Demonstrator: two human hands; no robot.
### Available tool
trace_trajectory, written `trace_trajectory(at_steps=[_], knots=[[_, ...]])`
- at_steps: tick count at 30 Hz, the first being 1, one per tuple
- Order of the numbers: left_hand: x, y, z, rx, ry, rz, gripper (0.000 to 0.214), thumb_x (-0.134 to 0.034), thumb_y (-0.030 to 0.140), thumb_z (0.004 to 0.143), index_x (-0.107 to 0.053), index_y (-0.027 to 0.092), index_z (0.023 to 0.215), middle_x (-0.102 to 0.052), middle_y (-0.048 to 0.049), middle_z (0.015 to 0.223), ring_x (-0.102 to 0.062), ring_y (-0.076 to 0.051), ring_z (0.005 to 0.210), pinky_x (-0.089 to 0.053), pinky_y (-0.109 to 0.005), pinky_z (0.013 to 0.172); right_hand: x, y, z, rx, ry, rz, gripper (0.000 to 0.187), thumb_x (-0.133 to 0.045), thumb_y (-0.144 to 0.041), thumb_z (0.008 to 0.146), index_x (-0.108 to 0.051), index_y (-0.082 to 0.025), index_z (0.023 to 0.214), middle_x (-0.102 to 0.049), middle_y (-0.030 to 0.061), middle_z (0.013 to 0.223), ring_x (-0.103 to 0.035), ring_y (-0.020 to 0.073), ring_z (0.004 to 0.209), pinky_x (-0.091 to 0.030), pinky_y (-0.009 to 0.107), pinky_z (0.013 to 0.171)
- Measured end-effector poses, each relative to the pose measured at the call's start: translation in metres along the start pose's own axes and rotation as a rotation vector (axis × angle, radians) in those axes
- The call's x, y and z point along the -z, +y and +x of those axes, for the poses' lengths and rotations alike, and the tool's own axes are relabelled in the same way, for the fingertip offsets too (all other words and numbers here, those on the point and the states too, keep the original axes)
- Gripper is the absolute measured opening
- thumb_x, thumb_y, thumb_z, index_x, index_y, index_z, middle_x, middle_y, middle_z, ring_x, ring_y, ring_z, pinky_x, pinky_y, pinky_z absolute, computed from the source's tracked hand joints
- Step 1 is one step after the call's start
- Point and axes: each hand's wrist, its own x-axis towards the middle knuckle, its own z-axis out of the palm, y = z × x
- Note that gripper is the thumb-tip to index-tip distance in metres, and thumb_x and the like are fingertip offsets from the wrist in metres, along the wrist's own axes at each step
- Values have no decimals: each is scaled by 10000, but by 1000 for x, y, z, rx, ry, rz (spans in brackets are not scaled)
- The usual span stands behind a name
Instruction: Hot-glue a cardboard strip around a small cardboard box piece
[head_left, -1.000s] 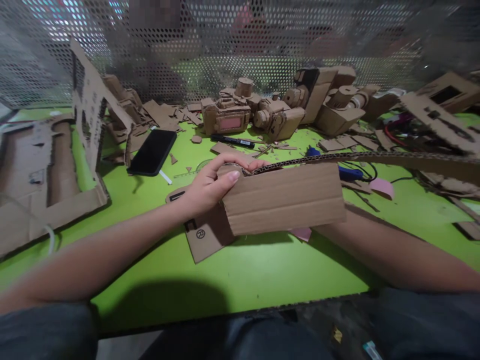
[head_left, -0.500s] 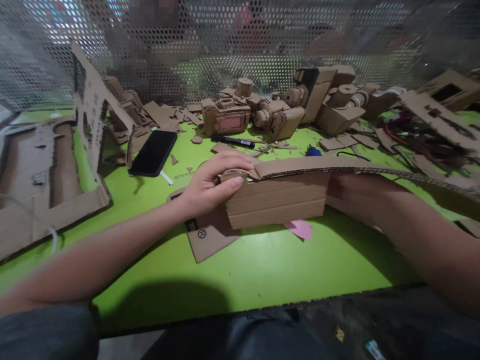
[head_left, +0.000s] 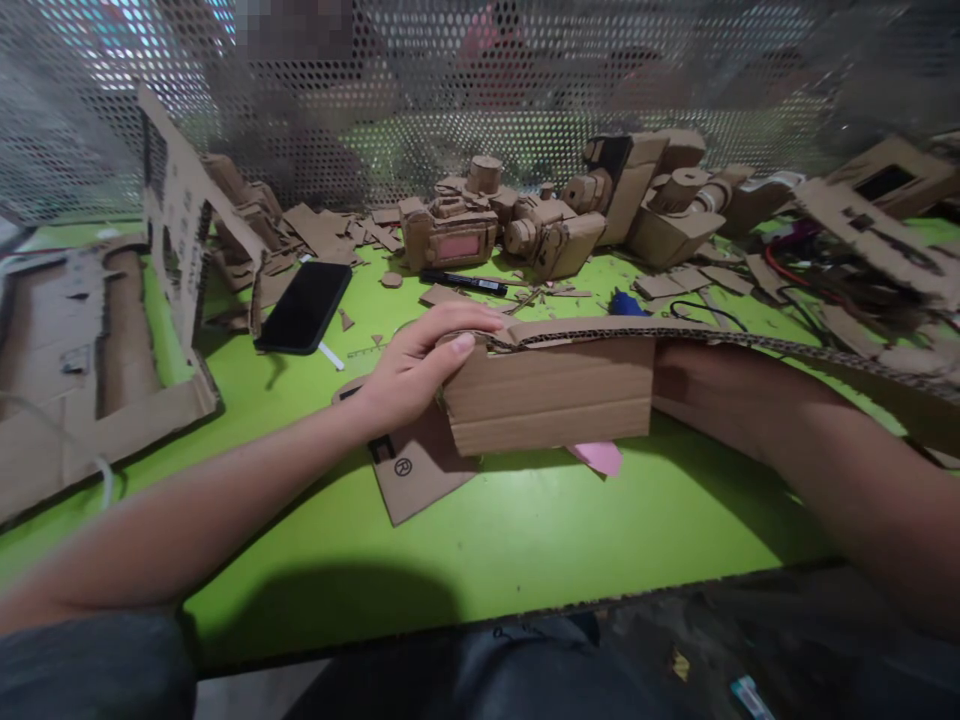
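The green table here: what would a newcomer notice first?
Probably the cardboard piece at the centre, its left end held by the left hand, the right forearm partly behind it. Beyond it stands a camera-like cardboard model with a pink panel. A black phone lies left on the green table.

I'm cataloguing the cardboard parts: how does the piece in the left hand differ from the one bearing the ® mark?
The held piece is gripped by the left hand; the marked piece lies on the green table. The held piece has a panel and a long curved strip; the marked piece looks flat. Both are brown cardboard.
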Motion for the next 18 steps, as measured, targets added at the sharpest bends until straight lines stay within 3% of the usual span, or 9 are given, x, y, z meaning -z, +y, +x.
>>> trace_trajectory(at_steps=[3, 6, 8, 10, 12, 15, 18], knots=[[-3, 3, -1, 167, 62, -41, 316, -647, 523, 1053, -845, 289, 1130, -819, -61, 1303, -718, -283, 1301, -531, -454, 1201, 4, -1, 9, -42, -39, -30, 264, -686, -394, 708, -774, -366, 956, -858, 25, 1061, -743, 377, 1268, -633, 505, 1109], [-7, 5, -1, 330, 133, -95, 279, -661, 477, 1008, -845, 291, 1104, -813, -38, 1307, -700, -298, 1276, -524, -457, 1168, 13, -1, 19, -46, -55, -216, 274, -692, -502, 643, -778, -377, 872, -842, 31, 942, -778, 379, 1067, -684, 523, 936], [-9, 4, 1, 432, 178, -134, 266, -656, 439, 982, -834, 266, 1076, -807, -38, 1293, -702, -294, 1200, -555, -437, 1084, 22, 0, 25, -47, -18, -296, 291, -694, -563, 610, -771, -377, 820, -828, 31, 901, -767, 349, 914, -687, 503, 833], [-9, 3, 4, 502, 230, -174, 261, -665, 431, 951, -815, 240, 1047, -796, -42, 1265, -696, -276, 1130, -571, -397, 1004, 34, 2, 30, -33, 47, -342, 367, -712, -583, 627, -796, -354, 901, -833, 46, 950, -748, 314, 852, -673, 468, 802], [-8, 0, 7, 545, 275, -232, 276, -682, 452, 922, -789, 228, 1041, -782, -46, 1199, -689, -262, 1084, -574, -368, 957, 50, 4, 37, -15, 159, -421, 452, -707, -542, 718, -807, -301, 1086, -837, 84, 1066, -750, 292, 889, -654, 445, 865], [-7, -3, 10, 610, 337, -334, 290, -692, 470, 904, -741, 227, 1055, -752, -41, 1097, -683, -244, 1018, -583, -338, 896, 74, 9, 47, 26, 373, -587, 478, -598, -371, 908, -734, -201, 1333, -783, 163, 1335, -740, 292, 1136, -574, 444, 1084], [-6, -5, 12, 670, 407, -406, 267, -694, 458, 905, -697, 230, 1045, -736, -34, 1069, -689, -231, 996, -600, -315, 855, 91, 9, 52, 37, 442, -768, 509, -574, -231, 955, -674, -162, 1449, -685, 207, 1517, -663, 309, 1341, -479, 435, 1198]])
